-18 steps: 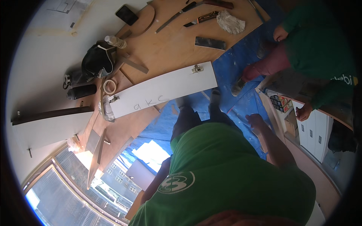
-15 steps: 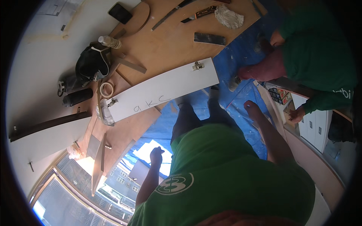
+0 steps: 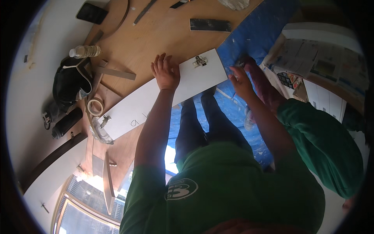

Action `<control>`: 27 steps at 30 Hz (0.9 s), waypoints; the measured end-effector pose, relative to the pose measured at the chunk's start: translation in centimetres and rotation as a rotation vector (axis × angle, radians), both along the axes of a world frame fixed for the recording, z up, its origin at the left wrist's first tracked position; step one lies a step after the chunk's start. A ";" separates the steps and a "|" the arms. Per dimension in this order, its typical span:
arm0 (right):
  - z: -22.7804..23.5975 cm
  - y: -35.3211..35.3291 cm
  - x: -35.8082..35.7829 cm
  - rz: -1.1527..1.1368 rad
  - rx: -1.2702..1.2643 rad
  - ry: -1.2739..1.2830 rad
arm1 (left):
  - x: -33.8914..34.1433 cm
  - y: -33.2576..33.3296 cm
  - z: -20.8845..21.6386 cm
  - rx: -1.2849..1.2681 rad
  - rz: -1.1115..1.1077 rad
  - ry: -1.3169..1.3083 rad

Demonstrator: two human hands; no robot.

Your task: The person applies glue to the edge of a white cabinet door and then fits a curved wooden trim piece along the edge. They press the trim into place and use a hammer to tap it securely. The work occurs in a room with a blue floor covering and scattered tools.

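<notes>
A long white cabinet door panel (image 3: 212,76) lies slantwise over the wooden worktop, its near edge above the floor sheet. Metal hinges are on it: one hinge (image 3: 200,61) near the right end and another hinge (image 3: 104,121) at the left end. Dark handwriting marks its face. Over the panel's far edge is my left hand (image 3: 166,72), empty with fingers apart; I cannot tell whether it touches. My right hand (image 3: 240,81) is just off the panel's right end, fingers loosely spread and holding nothing.
On the wooden worktop (image 3: 163,35) lie a dark block (image 3: 210,25), a phone (image 3: 92,13), a plastic bottle (image 3: 85,52), a tape roll (image 3: 95,106) and a black bag (image 3: 72,81). Blue sheeting (image 3: 249,37) covers the floor. Another person's green sleeve (image 3: 319,144) is close on the right.
Both my hands have come up from my sides to the panel. The other person has moved nearer on my right. The view has shifted, so worktop items sit further left.
</notes>
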State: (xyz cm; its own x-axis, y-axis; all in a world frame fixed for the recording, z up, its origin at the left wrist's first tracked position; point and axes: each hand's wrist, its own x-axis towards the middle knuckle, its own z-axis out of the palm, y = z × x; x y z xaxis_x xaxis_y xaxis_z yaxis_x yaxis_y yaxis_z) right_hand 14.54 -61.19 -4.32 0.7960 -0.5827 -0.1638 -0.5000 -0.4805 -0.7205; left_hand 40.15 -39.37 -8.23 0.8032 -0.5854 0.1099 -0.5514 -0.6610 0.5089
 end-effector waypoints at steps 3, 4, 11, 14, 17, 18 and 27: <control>-2.1 -0.2 1.0 -0.071 -0.041 -0.048 | 0.3 -1.5 -1.7 0.146 -0.019 -0.052; -2.6 -0.3 1.2 -0.094 0.003 -0.070 | 0.2 -1.6 -2.1 0.171 -0.023 -0.057; -5.1 -1.1 3.4 -0.020 0.140 -0.003 | -0.1 -2.3 -1.7 0.282 0.005 -0.065; -5.1 -1.5 4.7 0.035 0.173 -0.006 | -0.2 -2.4 -1.9 0.307 0.007 -0.086; -5.4 -1.9 5.9 0.100 0.186 0.006 | -0.2 -2.6 -2.0 0.311 0.002 -0.097; -5.7 -2.0 6.1 0.108 0.186 -0.004 | -0.2 -2.7 -1.9 0.309 -0.001 -0.098; -5.7 -1.8 2.3 0.175 0.172 0.069 | -0.1 -2.7 -2.0 0.292 -0.023 -0.104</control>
